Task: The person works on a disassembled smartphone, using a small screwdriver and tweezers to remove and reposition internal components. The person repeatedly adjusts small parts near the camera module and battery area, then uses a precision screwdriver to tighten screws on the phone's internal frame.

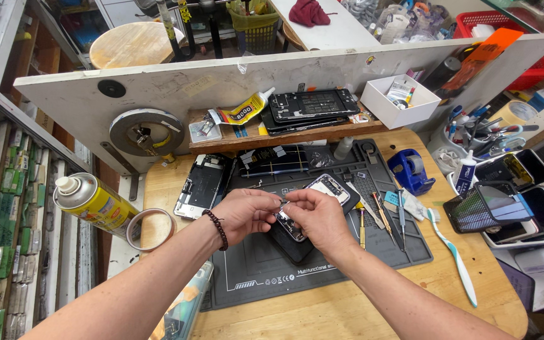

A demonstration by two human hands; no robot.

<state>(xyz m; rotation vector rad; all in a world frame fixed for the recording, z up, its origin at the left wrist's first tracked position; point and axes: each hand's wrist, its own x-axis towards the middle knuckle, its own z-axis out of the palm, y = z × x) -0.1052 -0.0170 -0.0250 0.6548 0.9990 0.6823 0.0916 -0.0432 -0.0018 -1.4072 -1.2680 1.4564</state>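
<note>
Your fingertips meet over the middle of the mat: the thumb and forefinger of your left hand (247,213) and of your right hand (317,217) are pressed together around a tiny metallic part (283,203), too small to make out. Both hands hover just above an opened smartphone (313,204), which lies back-up on the grey repair mat (322,264); its silver frame and dark inner boards show, while your right palm hides its lower half. A beaded bracelet (218,228) circles your left wrist.

Beside the phone's right edge lie three slim screwdrivers (382,220). Past them, off the mat, rests one teal-and-white toothbrush (454,255). Two more stripped phone bodies lie at the mat's top left: a white-edged one (199,186) and a dark one (272,160). One blue tape dispenser (410,170) stands at the upper right corner.

On the wooden shelf (221,141) behind rest one glue tube (243,112) and a stack of phone frames (313,107), whose count is unclear. At your left, one yellow spray can (92,201) leans beside a tape roll (149,230). The clear case (184,308) under your left forearm is cut off.
</note>
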